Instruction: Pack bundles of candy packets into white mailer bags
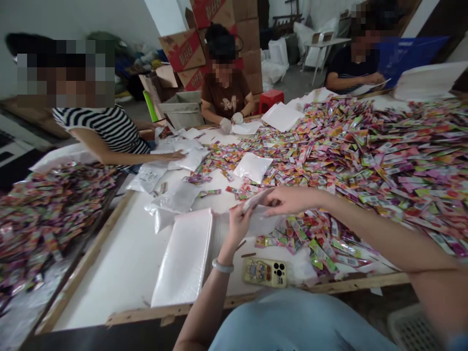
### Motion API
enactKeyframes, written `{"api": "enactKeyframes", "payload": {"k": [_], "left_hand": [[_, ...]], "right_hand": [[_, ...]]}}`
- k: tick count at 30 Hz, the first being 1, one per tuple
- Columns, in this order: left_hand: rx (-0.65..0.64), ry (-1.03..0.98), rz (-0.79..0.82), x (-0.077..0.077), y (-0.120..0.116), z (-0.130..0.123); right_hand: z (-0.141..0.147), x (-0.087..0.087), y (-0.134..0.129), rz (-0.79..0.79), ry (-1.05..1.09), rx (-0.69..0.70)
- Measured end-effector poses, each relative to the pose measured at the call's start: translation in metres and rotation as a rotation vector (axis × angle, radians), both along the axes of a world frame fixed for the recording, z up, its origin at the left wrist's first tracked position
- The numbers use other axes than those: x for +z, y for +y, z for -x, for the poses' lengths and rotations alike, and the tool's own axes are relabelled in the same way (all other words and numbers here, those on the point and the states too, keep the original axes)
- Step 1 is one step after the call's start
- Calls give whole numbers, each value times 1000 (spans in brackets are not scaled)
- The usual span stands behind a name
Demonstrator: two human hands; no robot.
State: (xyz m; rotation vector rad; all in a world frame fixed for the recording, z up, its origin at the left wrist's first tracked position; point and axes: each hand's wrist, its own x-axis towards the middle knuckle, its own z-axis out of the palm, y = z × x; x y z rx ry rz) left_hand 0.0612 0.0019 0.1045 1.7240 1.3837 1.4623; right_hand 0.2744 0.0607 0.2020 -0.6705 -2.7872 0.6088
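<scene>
Over the middle of the white table, my left hand (239,222) pinches the edge of a white bag (256,199); a pale bangle circles that wrist. My right hand (288,200) reaches in from the right, with bent fingers at the bag's other side; what its fingertips hold is partly hidden. Colourful small packets (365,165) lie in a large heap beyond and right of my hands. A stack of flat white bags (185,258) lies left of my left wrist. Below my hands is a phone in a yellow case (265,272).
Filled white bags (173,200) lie at the left, and another (253,167) lies ahead. Three people sit round the table. A wooden rim (146,314) edges the table near me. A second packet heap (54,209) is at far left.
</scene>
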Motion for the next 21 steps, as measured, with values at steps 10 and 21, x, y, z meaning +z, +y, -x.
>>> {"api": "enactKeyframes", "payload": {"k": [10,21], "left_hand": [[7,284,-7,14,-5,-46],[-109,665,-792,50,10,-64]], "right_hand": [[5,-16,-43,-982,145,-412],[-34,1,-62,-1107,143,-550]]}}
